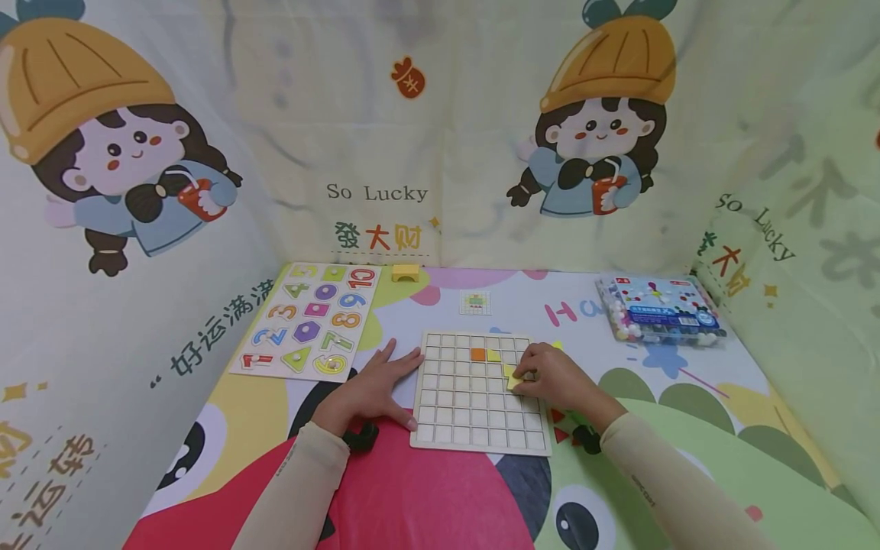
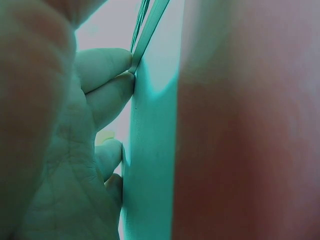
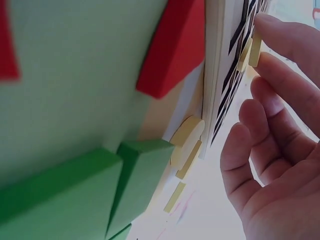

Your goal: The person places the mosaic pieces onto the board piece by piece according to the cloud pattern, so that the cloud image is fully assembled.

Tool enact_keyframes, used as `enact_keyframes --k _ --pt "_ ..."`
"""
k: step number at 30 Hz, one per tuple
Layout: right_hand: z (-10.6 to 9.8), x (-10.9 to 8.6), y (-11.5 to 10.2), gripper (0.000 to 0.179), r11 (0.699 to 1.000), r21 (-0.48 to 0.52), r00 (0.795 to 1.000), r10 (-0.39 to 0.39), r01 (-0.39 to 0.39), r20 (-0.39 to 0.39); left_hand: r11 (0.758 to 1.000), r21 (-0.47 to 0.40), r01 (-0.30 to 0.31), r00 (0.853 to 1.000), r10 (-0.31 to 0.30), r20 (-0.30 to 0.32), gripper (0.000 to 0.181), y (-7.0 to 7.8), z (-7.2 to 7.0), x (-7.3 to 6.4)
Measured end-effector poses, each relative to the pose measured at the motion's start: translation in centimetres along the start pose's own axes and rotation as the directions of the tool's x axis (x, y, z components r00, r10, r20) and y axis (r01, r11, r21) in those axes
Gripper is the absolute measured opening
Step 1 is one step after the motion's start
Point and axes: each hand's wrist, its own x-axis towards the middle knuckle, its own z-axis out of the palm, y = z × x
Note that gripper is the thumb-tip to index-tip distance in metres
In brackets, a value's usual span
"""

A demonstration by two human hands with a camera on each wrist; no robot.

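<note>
Right thumb and finger of the right hand [image 1: 553, 376] are pinching a yellow tile [image 3: 255, 52], other fingers loosely curled, right at the wooden grid board [image 1: 447, 418]. Left hand [image 1: 366, 396] is spread wide, just touching the board's edge. Orange tile [image 1: 477, 354] sits up-left of the pinch; number puzzle [image 1: 275, 368] beyond the left fingers.

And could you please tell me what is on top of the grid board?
An orange tile and yellow tiles; the right hand pinches another yellow tile, hiding whatever is beneath.
</note>
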Motion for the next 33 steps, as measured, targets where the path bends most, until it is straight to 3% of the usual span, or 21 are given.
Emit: enact_keyframes --k 24,33 --pt "-0.43 0.17 -0.34 0.016 0.995 -0.092 0.998 -0.026 0.032 0.060 1.000 0.015 -0.001 1.000 0.000 0.005 0.119 -0.04 -0.05 0.02" --pt "-0.92 0.37 -0.11 0.017 0.982 -0.149 0.990 -0.099 0.113 0.098 1.000 -0.001 0.009 1.000 -0.009 0.001 0.118 0.08 -0.01 -0.07"
